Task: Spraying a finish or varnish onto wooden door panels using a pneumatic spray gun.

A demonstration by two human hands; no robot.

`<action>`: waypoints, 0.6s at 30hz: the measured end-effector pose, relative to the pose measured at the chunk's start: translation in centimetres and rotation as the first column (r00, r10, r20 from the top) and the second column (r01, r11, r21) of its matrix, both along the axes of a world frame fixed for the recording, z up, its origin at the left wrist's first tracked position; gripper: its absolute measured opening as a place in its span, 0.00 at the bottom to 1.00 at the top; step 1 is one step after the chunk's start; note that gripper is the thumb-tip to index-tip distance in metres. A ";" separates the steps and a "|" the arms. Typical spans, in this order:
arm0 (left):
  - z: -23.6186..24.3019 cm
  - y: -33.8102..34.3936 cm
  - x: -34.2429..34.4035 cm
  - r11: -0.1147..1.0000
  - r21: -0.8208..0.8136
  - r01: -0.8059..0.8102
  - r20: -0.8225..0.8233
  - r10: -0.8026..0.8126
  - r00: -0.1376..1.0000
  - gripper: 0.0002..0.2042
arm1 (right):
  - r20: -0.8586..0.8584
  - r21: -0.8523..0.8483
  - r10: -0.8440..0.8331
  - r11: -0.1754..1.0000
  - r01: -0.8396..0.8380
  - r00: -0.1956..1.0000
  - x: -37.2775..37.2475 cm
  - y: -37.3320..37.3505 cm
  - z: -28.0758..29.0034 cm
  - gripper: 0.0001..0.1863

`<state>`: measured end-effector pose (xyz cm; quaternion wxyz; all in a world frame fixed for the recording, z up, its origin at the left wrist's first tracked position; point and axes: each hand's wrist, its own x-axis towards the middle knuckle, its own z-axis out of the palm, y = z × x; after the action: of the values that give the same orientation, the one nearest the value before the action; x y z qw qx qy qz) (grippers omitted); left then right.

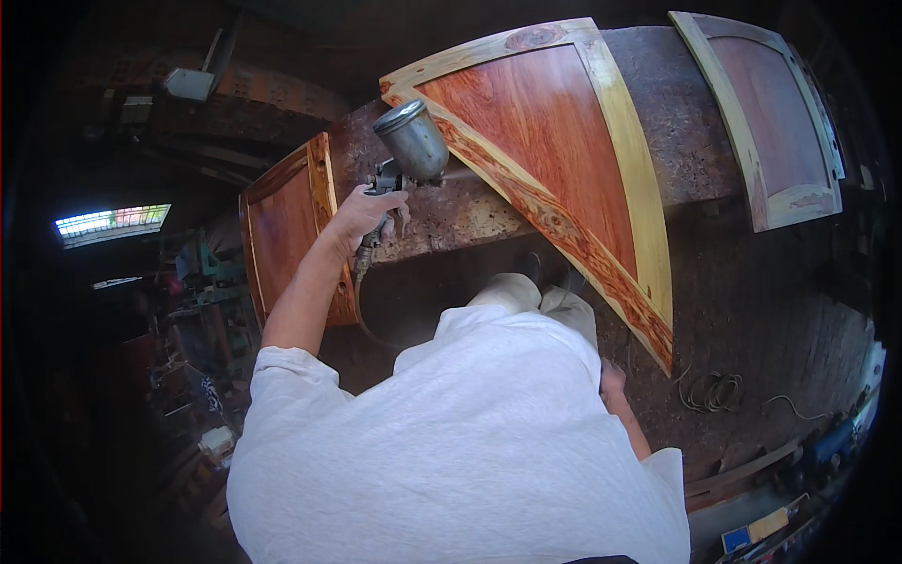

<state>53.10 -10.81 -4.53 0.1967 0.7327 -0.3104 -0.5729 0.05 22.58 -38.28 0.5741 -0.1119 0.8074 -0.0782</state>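
My left hand is closed around the handle of a spray gun, its arm stretched forward. On top of the gun sits a metal cup, tilted. A pale mist shows between the gun's front and the edge of a wooden panel. This large panel has a reddish centre and a frame of pale and dark streaked wood; its slanted lower edge faces me. My right hand hangs low beside my leg, its fingers hidden.
The panel lies on a worn, stained bench. A red-brown panel leans at the left; a paler framed panel is at the far right. An air hose trails from the gun. Coiled hose lies on the floor.
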 end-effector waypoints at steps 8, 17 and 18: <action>-7.3 -7.1 9.7 0.895 -0.323 -0.309 0.147 0.370 0.917 0.11 | 0.014 -0.211 -0.163 0.964 0.162 0.987 4.7 0.3 3.3 0.23; -8.5 -1.5 6.3 0.864 -0.380 -0.329 0.052 0.375 0.925 0.08 | -0.071 -0.343 0.115 0.930 -0.132 0.991 2.1 8.2 3.5 0.18; -8.3 -0.5 5.4 0.871 -0.370 -0.324 0.033 0.361 0.932 0.08 | -0.054 -0.364 0.076 0.927 -0.091 0.996 1.8 8.6 4.1 0.19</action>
<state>58.45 -11.31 -12.79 0.4093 0.7557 -0.2843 -0.4249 1.82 31.22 -34.17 0.5301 -0.2528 0.7841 -0.2006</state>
